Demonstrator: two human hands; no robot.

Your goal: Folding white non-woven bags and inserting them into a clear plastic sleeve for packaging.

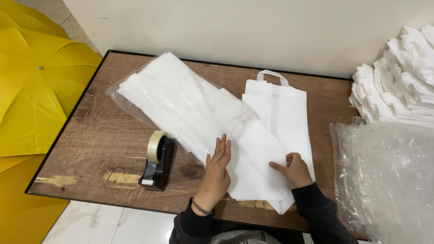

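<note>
A brown wooden table with a dark edge stood against a pale wall and filled most of the view, its surface worn pale in patches near the front edge. To its left lay an opened yellow umbrella, spread over the tiled floor. At the right side, a heap of crumpled clear plastic wrap covered the table's corner, and behind it a tall stack of folded white bags leaned against the wall. On the middle of the table lay a clear plastic sleeve, set on a slant and filled with flat white bags, its open end pointing toward the person. Partly out of that end rested the white fabric bags, overlapping one another; the one farthest right lay with its loop handle toward the wall. The left hand lay flat and open on the near end of the sleeve, fingers stretched and pressed on the bags, a thin bracelet at the wrist. The right hand was curled, pinching the edge of the topmost white bag. Just left of the left hand stood a black tape dispenser with a roll of clear tape.
</note>
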